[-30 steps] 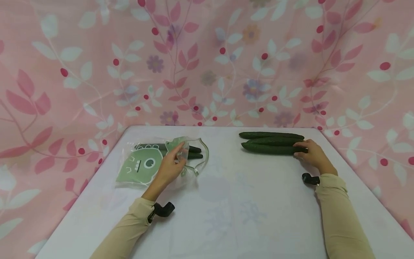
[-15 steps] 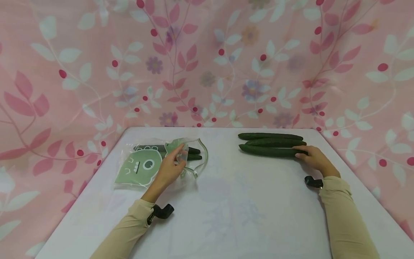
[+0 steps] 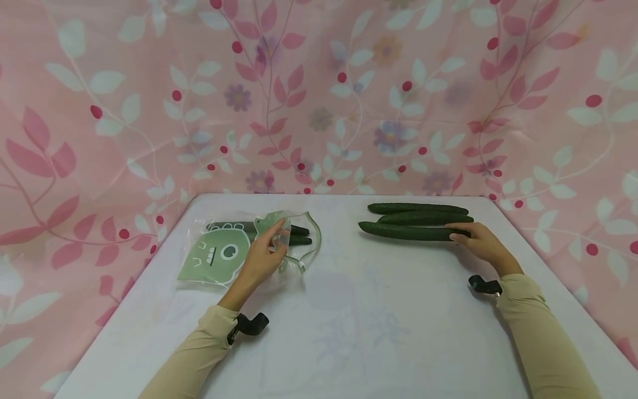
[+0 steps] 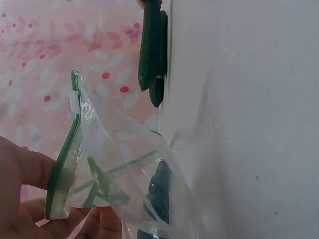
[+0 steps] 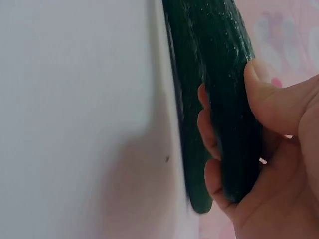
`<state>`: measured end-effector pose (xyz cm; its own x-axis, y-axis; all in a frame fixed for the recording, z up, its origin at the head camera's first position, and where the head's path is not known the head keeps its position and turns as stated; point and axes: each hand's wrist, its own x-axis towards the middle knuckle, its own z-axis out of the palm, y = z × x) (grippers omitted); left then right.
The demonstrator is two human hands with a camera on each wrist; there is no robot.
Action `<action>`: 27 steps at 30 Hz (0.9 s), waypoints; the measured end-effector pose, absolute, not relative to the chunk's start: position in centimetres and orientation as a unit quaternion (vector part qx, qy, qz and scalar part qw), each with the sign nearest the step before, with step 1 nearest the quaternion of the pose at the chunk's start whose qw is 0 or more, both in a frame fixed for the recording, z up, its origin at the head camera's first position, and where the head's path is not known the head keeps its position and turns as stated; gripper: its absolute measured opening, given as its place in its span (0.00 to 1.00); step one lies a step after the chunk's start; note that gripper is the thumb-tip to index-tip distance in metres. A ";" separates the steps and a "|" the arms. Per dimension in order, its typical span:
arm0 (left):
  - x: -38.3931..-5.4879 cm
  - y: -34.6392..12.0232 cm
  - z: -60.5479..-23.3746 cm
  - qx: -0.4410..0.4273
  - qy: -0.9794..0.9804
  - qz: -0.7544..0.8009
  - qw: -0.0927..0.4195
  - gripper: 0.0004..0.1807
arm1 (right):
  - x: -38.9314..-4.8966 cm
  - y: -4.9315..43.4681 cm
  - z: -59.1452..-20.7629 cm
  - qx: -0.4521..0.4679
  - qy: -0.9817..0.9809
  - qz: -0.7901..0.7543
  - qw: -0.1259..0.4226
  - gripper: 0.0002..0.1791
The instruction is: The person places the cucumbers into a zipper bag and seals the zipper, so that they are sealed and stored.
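Now, right hand [image 3: 482, 245] gripping front cucumber [image 3: 404, 231], slid leftward since earlier, left hand [image 3: 258, 259] still pinching clear bag [image 3: 214, 256]

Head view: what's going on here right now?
A person's left hand pinches the rim of a clear bag with a green monster print; two cucumbers lie inside. Their right hand grips the end of the nearest cucumber on the right, with two more lying just behind it.
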<state>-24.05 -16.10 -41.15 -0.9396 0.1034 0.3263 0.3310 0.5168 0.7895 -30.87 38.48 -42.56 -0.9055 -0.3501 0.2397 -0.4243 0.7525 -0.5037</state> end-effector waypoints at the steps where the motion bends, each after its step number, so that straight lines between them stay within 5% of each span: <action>1: -24.0 -16.1 -41.2 -0.126 -0.863 -0.475 0.120 0.38 | -30.8 38.2 -42.4 0.210 -0.934 0.283 0.063 0.19; 27: -24.0 -15.9 -41.1 -0.135 -0.859 -0.472 0.147 0.36 | -29.7 29.5 -40.1 0.211 -0.926 0.311 0.040 0.22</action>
<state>-24.00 -15.90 -41.09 -0.9206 0.0935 0.3791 0.3701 0.5184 0.7709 -29.71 29.47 -40.14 -0.9077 -0.3660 0.2051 -0.4156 0.7174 -0.5592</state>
